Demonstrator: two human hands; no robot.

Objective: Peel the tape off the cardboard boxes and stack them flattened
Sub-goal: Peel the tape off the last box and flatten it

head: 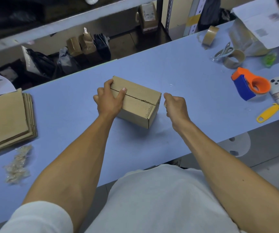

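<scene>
A small closed cardboard box [139, 101] stands on the blue table [186, 73], its top seam showing as a dark slit. My left hand [108, 98] grips the box's left end, thumb on the top flap and fingers over the far edge. My right hand [175, 105] is just right of the box with fingers curled, apparently pinching a bit of clear tape that is hard to make out. A stack of flattened cardboard boxes [7, 120] lies at the table's left edge. A crumpled wad of peeled tape [17, 165] lies in front of that stack.
At the right lie an orange and blue tape dispenser [250, 84], a yellow cutter [268, 112], tape rolls [234, 58], scissors [223, 51] and a white tube [277, 95]. Paper and plastic-wrapped goods [260, 29] sit at the far right. Shelves with parcels stand behind the table.
</scene>
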